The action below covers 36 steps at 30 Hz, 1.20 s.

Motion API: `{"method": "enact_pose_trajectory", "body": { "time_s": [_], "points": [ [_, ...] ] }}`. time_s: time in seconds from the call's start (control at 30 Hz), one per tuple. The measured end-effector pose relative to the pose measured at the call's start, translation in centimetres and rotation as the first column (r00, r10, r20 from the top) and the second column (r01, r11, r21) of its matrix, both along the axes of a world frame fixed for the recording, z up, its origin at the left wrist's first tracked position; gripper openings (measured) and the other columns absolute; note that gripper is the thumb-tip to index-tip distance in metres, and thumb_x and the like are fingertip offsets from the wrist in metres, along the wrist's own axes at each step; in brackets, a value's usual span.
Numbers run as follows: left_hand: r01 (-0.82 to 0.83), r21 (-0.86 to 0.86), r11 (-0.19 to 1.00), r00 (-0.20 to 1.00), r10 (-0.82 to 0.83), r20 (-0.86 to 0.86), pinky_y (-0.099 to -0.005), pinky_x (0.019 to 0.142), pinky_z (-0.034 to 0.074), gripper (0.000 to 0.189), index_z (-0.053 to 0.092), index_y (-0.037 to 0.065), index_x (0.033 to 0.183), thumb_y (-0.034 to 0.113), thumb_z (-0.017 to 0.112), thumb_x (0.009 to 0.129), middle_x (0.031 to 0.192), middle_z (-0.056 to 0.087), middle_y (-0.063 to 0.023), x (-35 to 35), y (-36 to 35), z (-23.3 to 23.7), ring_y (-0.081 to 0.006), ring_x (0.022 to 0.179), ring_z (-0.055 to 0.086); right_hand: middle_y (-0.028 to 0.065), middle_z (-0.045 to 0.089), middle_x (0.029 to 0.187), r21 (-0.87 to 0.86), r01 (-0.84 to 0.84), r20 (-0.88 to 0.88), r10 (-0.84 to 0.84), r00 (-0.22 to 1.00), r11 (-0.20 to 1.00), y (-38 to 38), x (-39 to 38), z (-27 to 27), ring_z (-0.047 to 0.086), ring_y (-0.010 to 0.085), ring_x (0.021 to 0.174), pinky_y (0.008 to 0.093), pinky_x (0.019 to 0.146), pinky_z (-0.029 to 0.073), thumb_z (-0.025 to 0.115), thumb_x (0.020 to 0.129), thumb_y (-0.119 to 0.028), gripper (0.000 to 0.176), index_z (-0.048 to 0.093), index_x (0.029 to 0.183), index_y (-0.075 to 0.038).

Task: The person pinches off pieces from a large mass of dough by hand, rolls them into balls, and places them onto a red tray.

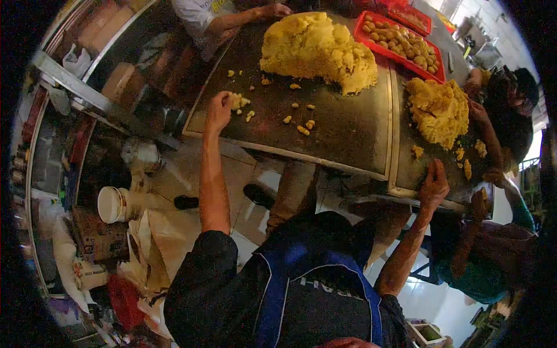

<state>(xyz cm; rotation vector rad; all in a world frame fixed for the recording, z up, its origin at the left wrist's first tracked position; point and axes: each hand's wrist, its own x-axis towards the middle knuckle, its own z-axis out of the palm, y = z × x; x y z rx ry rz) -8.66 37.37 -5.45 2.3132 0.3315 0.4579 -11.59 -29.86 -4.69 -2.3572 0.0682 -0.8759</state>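
Note:
My left hand [219,111] reaches over the left part of the metal table, its fingers curled together against a small clump of yellow dough [238,102]. Beyond it rises a big crumbly mound of yellow dough [316,49], with several torn-off bits [304,129] scattered in front. My right hand [434,184] is closed at the front edge of the right table part; whether anything is inside its fingers is hidden. Past that hand lies a smaller yellow dough mound [439,113], with loose crumbs [460,153] beside it.
A red tray [400,62] of several round dough balls stands at the back. Co-workers' hands [278,10] are at the far left edge and right side [478,110] of the metal table [342,153]. On the floor at left is a white bucket [110,204].

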Motion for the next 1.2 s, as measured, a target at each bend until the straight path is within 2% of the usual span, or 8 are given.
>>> {"method": "enact_pose_trajectory", "body": {
  "time_s": [0.03, 0.2, 0.27, 0.57, 0.93, 1.0, 1.13, 1.2],
  "points": [
    [-0.02, 0.376, 0.926, 0.995, -0.017, 0.094, -0.0451, 0.083, 0.051, 0.034, 0.059, 0.0, 0.123, 0.022, 0.06, 0.097, 0.109, 0.065, -0.0176, -0.2, 0.4, -0.3, -0.0315, 0.098, 0.064, 0.0128, 0.071, 0.114, 0.011, 0.011, -0.04, -0.01, 0.999, 1.0, 0.1, -0.2, 0.2, 0.071, 0.0269, 0.1, 0.0365, 0.083, 0.055, 0.067, 0.092, -0.017, 0.027, 0.07, 0.118, -0.01],
    [-0.065, 0.123, 0.99, 0.997, 0.059, 0.052, -0.0446, 0.088, 0.049, 0.028, 0.065, 0.001, 0.116, 0.019, 0.062, 0.095, 0.112, 0.065, -0.0172, -0.3, -0.2, 0.9, -0.0322, 0.101, 0.061, 0.0129, 0.071, 0.114, -0.143, 0.019, -0.013, -0.021, 1.0, 0.99, -0.7, 0.0, -0.4, 0.071, 0.0296, 0.1, 0.0378, 0.084, 0.055, 0.065, 0.094, -0.019, 0.027, 0.069, 0.12, -0.011],
    [-0.085, 0.126, 0.988, 0.992, 0.072, 0.106, -0.0448, 0.09, 0.047, 0.026, 0.066, 0.002, 0.115, 0.017, 0.062, 0.094, 0.115, 0.064, -0.0169, -0.2, 0.0, 0.4, -0.0329, 0.102, 0.06, 0.0125, 0.071, 0.116, 0.062, -0.067, 0.011, 0.066, 0.998, 0.996, -1.2, 0.3, -1.2, 0.07, 0.0285, 0.102, 0.037, 0.086, 0.055, 0.064, 0.094, -0.019, 0.027, 0.07, 0.119, -0.01],
    [0.016, 0.681, 0.732, 0.999, -0.035, 0.014, -0.0496, 0.094, 0.039, 0.02, 0.07, 0.008, 0.109, 0.012, 0.066, 0.09, 0.123, 0.056, -0.0107, -1.7, -4.0, 3.0, -0.0325, 0.116, 0.045, 0.0143, 0.07, 0.119, -0.045, 0.007, -0.071, -0.01, 0.997, 0.999, -0.4, 0.1, -0.1, 0.067, 0.0258, 0.109, 0.0388, 0.092, 0.055, 0.064, 0.096, -0.013, 0.022, 0.072, 0.114, -0.004],
    [0.036, 0.118, 0.992, 0.962, -0.066, 0.266, -0.0374, 0.065, 0.05, 0.012, 0.07, 0.0, 0.095, 0.01, 0.068, 0.089, 0.083, 0.069, -0.0098, -0.2, -3.8, 2.3, -0.0216, 0.07, 0.062, 0.0134, 0.07, 0.119, 0.085, -0.039, -0.018, 0.041, 0.999, 0.996, -1.2, 0.3, -1.5, 0.067, 0.0271, 0.109, 0.0387, 0.094, 0.052, 0.061, 0.098, -0.022, 0.028, 0.07, 0.118, -0.005],
    [0.043, -0.075, 0.996, 0.971, -0.024, 0.237, -0.0361, 0.065, 0.05, 0.013, 0.07, -0.001, 0.095, 0.01, 0.069, 0.088, 0.083, 0.069, -0.0085, 0.3, -2.9, 2.0, -0.0197, 0.07, 0.062, 0.0134, 0.069, 0.121, 0.206, -0.138, 0.06, 0.128, 0.99, 0.969, -1.2, 0.3, -1.5, 0.066, 0.0262, 0.111, 0.0408, 0.095, 0.052, 0.061, 0.098, -0.023, 0.029, 0.07, 0.117, -0.002],
    [0.109, -0.563, 0.82, 0.97, 0.036, 0.241, -0.0309, 0.063, 0.049, 0.014, 0.068, -0.002, 0.1, 0.006, 0.069, 0.088, 0.085, 0.067, -0.0068, -0.4, -3.0, 3.3, -0.015, 0.071, 0.06, 0.0138, 0.069, 0.119, -0.07, 0.057, -0.084, -0.063, 0.995, 0.996, -0.2, 0.0, 0.0, 0.067, 0.0272, 0.111, 0.0386, 0.092, 0.053, 0.064, 0.096, -0.022, 0.027, 0.071, 0.116, -0.005],
    [0.103, -0.536, 0.838, 0.963, 0.05, 0.263, -0.0295, 0.062, 0.049, 0.015, 0.067, -0.002, 0.103, 0.005, 0.067, 0.09, 0.085, 0.067, -0.0074, -0.9, -5.2, 5.2, -0.0144, 0.07, 0.06, 0.0136, 0.07, 0.119, -0.024, 0.038, -0.059, -0.04, 0.997, 0.999, -0.4, 0.0, -0.1, 0.067, 0.028, 0.111, 0.0391, 0.092, 0.053, 0.064, 0.096, -0.022, 0.026, 0.072, 0.115, -0.006]
  ]
}}
